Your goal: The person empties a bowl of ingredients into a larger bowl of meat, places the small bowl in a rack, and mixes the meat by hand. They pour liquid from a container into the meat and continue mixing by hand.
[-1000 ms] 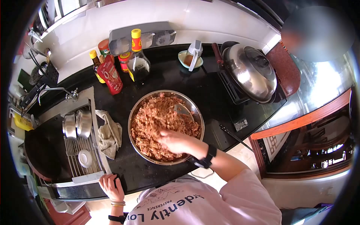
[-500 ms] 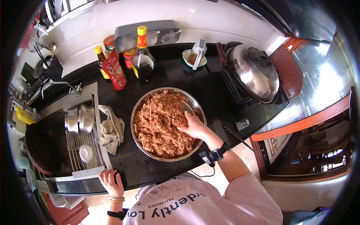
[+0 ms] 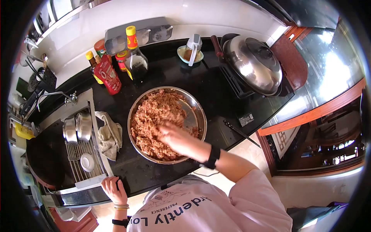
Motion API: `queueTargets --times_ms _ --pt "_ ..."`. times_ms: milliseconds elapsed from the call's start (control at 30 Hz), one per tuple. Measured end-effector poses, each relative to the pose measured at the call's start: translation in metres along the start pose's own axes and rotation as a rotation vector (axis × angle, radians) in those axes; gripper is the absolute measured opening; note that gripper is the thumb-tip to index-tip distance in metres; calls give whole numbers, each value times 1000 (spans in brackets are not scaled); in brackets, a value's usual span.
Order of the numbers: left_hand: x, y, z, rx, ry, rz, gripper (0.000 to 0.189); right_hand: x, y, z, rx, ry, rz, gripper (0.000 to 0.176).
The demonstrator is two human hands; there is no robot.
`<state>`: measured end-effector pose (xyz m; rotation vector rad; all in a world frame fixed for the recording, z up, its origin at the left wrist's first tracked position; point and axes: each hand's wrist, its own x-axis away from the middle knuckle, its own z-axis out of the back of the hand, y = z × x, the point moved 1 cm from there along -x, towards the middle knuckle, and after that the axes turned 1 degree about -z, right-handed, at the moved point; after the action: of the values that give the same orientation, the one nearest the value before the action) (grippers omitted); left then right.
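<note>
A wide steel bowl (image 3: 203,133) on the black counter holds reddish minced meat (image 3: 154,112), heaped toward the left, with bare metal showing at the right. My right hand (image 3: 174,137) is over and partly in the meat near the middle of the bowl; its fingers are smeared by motion, and whether they hold any meat cannot be made out. At the counter's front edge, beside the sink, my left hand (image 3: 114,189) rests with its fingers spread and nothing in them.
Sauce bottles (image 3: 108,75) and a glass bottle (image 3: 137,65) stand behind the bowl. A small jar (image 3: 193,46) sits in a dish. To the right is a lidded wok (image 3: 251,63); a cloth (image 3: 109,135) lies left, beside the sink rack (image 3: 79,154). A black stick (image 3: 241,133) lies front right.
My right hand has moved left across the bowl. The meat has shifted left, baring more metal at the right. My left hand stays at the counter edge, and the whole view has shifted slightly.
</note>
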<state>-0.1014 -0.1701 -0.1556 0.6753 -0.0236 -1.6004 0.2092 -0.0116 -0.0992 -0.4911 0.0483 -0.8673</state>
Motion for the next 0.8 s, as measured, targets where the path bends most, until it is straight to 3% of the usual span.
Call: queueTargets --times_ms 33,67,133,200,267,333,400,467,533,600,667,733,767,800 --pt "1 0 1 -2 -2 0 11 -1 17 -4 -162 116 -61 29" --pt "0 0 1 -2 1 -4 11 -3 32 9 -129 -34 -81 29" --pt "-1 1 2 -3 7 -5 10 -11 50 17 -842 -243 -541 36" --pt "-1 2 3 -10 20 -2 10 4 49 42 -245 -278 -71 45" --pt "1 1 1 -16 38 -1 10 28 49 55 -219 9 39 50" --pt "1 0 2 4 27 28 13 48 54 49 -232 132 -268 61" --pt "1 0 3 2 26 28 13 51 52 41 -408 -163 -676 76" --pt "0 2 3 2 26 30 12 43 39 14 -792 -161 -667 77" --pt "-1 3 4 17 18 23 11 31 22 -2 -794 21 -764 69" --pt "-1 3 4 16 24 23 11 24 30 -8 -1284 101 -641 72" --pt "0 3 4 15 26 25 11 14 27 -3 -1230 296 -658 71" --pt "1 1 3 27 -1 36 10 2 41 -8 -599 453 -402 68" --pt "1 1 3 25 -5 37 10 2 17 20 -302 426 -356 61" --pt "0 2 3 20 -1 35 10 -1 9 24 -304 426 -360 61"
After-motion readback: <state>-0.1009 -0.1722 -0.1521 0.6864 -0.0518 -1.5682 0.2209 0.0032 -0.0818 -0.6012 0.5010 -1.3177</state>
